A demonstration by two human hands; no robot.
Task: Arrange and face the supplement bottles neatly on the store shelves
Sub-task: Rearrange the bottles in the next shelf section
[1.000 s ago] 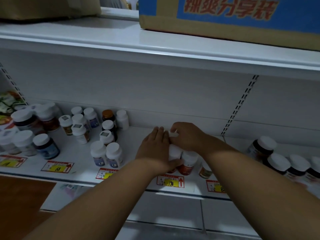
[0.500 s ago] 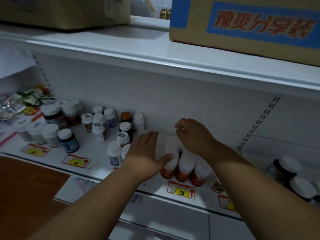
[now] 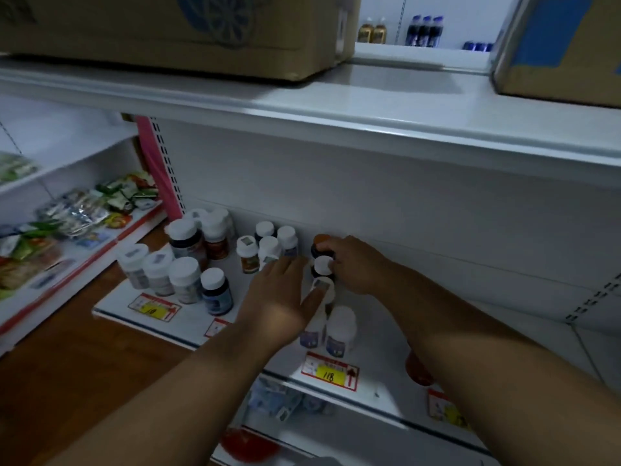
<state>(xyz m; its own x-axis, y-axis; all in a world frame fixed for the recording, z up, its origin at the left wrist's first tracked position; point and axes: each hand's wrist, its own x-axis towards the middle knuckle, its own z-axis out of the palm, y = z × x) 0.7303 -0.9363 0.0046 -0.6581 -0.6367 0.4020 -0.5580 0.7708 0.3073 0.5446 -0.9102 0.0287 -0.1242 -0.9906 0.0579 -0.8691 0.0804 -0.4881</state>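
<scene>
On the shelf: white metal shelf (image 3: 188, 317) with price tags along its front edge, among them a yellow-and-red tag reading 118 (image 3: 330, 372); supplement bottles stand across it from the left end to the middle.
Worked bottles: a short front-to-back row near the shelf's back wall, an orange-capped dark bottle (image 3: 321, 242) rearmost, a white-capped dark bottle (image 3: 323, 266) in front of it, then a white-capped bottle (image 3: 325, 288) with a small grey square on its cap.
Look: round, squat, mostly white screw caps over dark or white bodies; labels too blurred to read.
Axis: all upright, long axis vertical, caps up; which way the labels face cannot be told.
Left hand (image 3: 280, 297): fingers straight and close together, palm down just left of the row, thumb tip touching the front white cap.
Right hand (image 3: 356, 265): curled round the right side of the two rear bottles, fingertips at their caps; whether it truly grips cannot be told.
Front pair: two white bottles (image 3: 339, 327) with blue labels, side by side near the front edge behind the 118 tag.
Left group: larger white-capped bottles (image 3: 183, 277) toward the shelf's left front corner, smaller ones (image 3: 268, 243) behind.
Above: cardboard boxes (image 3: 174, 31) on the upper shelf.
Far left: snack packets (image 3: 84, 213) on a neighbouring shelf.
</scene>
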